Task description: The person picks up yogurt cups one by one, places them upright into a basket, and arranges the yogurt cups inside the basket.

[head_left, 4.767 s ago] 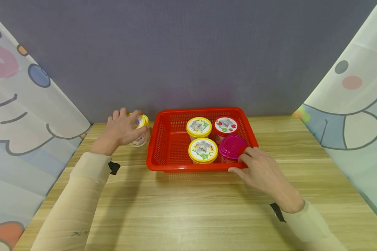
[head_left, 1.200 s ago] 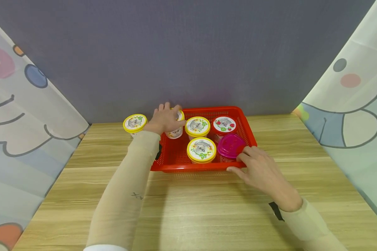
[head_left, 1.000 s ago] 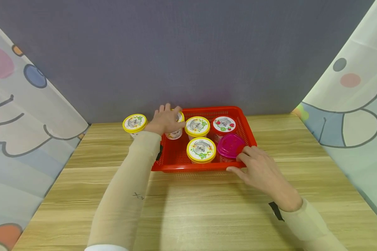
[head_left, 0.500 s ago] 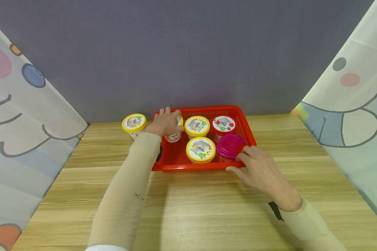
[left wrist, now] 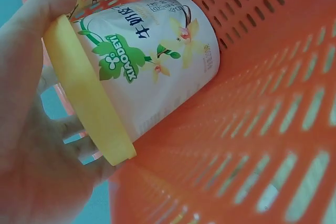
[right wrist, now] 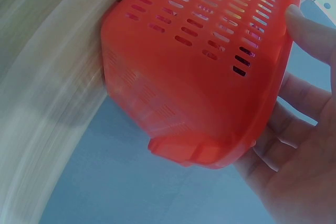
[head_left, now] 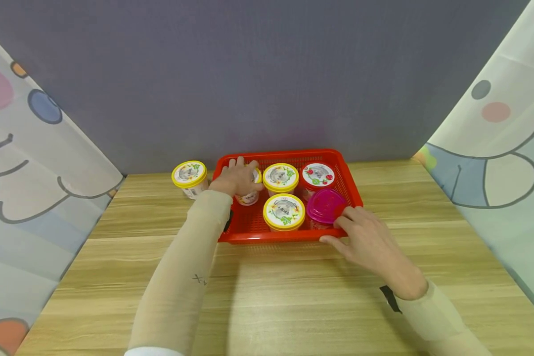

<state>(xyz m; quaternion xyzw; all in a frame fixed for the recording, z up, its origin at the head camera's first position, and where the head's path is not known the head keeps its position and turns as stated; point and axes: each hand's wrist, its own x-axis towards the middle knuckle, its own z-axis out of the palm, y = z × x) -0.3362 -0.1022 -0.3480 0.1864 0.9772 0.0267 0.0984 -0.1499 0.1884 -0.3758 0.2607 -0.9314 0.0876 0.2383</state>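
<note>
My left hand (head_left: 238,178) grips a white tub with a yellow lid (left wrist: 147,61), fingers spread around the lid, inside the left part of the red plastic basket (head_left: 285,237). In the left wrist view the tub's base lies close to the slotted basket wall. My right hand (head_left: 369,242) holds the basket's front right corner, thumb and fingers on either side of the rim, as the right wrist view shows. Two more yellow-lidded tubs (head_left: 284,212) stand mid-basket. On their right are a red-lidded tub (head_left: 318,176) and a magenta-lidded tub (head_left: 327,205).
Left of the basket, another yellow-lidded tub (head_left: 189,175) stands on the wooden table (head_left: 267,296). A grey panel (head_left: 267,74) rises right behind the basket. Cloth with cartoon prints (head_left: 498,148) borders both sides.
Since the earliest frame, my left hand has brought a yellow-lidded tub from the table into the basket, leaving another outside. Lately it has lowered that tub further. My right hand stays on the rim.
</note>
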